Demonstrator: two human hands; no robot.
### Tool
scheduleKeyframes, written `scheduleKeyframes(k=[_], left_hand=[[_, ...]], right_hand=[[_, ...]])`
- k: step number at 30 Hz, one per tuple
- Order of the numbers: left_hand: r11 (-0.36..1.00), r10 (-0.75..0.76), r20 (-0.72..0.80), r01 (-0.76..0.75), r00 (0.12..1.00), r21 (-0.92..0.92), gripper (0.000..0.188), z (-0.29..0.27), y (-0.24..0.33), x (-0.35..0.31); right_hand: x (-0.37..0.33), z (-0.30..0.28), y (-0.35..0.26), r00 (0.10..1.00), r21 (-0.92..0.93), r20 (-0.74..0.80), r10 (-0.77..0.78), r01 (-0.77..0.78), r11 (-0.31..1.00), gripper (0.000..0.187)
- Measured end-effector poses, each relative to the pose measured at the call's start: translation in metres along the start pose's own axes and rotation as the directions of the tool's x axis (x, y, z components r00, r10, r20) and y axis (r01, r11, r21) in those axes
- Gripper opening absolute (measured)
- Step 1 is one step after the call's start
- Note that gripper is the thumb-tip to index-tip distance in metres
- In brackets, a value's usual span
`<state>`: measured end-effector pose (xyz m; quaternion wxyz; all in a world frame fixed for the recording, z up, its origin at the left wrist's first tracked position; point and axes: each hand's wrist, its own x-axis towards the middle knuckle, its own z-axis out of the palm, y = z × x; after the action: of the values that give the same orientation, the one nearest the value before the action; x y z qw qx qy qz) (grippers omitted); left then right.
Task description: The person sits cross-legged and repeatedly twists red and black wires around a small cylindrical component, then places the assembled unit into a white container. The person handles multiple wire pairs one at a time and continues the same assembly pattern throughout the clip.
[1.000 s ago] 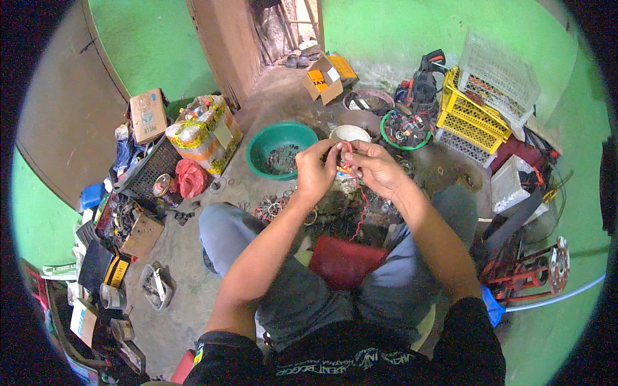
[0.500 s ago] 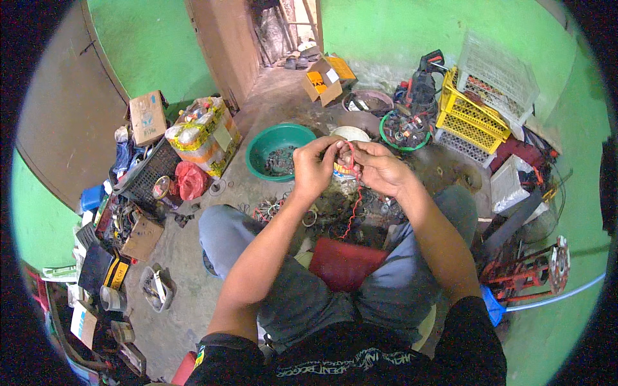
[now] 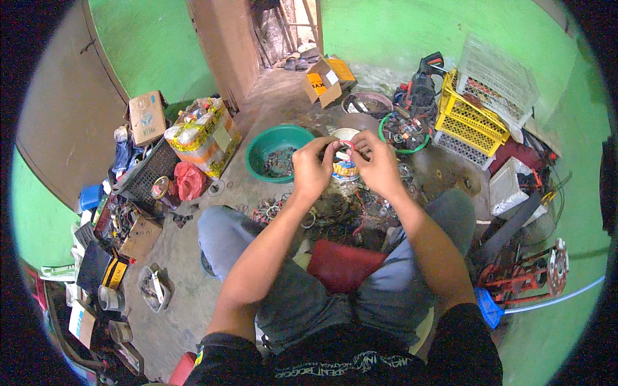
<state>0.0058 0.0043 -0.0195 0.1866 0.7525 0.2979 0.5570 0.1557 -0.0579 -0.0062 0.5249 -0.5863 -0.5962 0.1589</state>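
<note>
Being pinched between the fingertips of the left hand and right hand, a red wire is held above a labelled tub. The right fingers have been curled in, so a closer grip is suggested. The wire is partly covered by them; a green basin and loose wires are seen nearby.

Piece between left hand and right hand; probably wire, fingers hide much of it. Tin just beyond, between hands. Basin left of tin, scraps in it. Tub right of tin, parts in it. Carton farther back, near doorway. Crates stacked right of tub. Taped box left of basin; bag before taped box; basket left of bag. Tray on floor, left of left knee.
</note>
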Motion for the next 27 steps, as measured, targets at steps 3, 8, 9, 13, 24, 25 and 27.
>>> scheduleKeyframes(k=[3,8,9,13,24,25,27], left_hand=[[0.999,-0.041,0.019,0.041,0.999,0.002,0.014,0.0,0.003,0.0],[0.955,-0.263,0.225,0.286,0.938,-0.08,0.023,-0.007,0.0,0.006],[0.932,-0.309,0.288,0.348,0.907,-0.097,0.025,-0.008,-0.001,0.007],[0.879,-0.301,0.396,0.414,0.868,-0.239,0.024,-0.007,-0.003,0.004],[0.771,-0.447,0.422,0.579,0.789,-0.267,0.032,-0.022,0.001,0.022],[0.762,-0.408,0.457,0.571,0.79,-0.306,0.03,-0.026,0.009,0.025],[0.857,-0.275,0.423,0.42,0.863,-0.299,0.03,-0.021,0.008,0.022]], right_hand=[[0.0,0.003,0.007,0.958,-0.105,-0.145,-0.247,0.234,0.967,0.015],[0.001,0.006,0.014,0.982,-0.036,-0.171,-0.081,0.076,0.996,0.011],[0.0,0.01,0.017,0.985,0.013,-0.172,-0.005,0.007,1.0,0.011],[-0.004,0.019,0.027,0.973,0.208,-0.13,0.193,-0.163,0.964,0.011],[0.002,-0.004,0.01,0.891,0.826,0.353,0.285,-0.44,0.351,0.014],[0.006,-0.01,0.017,0.883,0.832,0.428,0.191,-0.468,0.297,0.016],[0.01,-0.018,0.02,0.853,0.814,0.507,0.123,-0.521,0.258,0.022]])
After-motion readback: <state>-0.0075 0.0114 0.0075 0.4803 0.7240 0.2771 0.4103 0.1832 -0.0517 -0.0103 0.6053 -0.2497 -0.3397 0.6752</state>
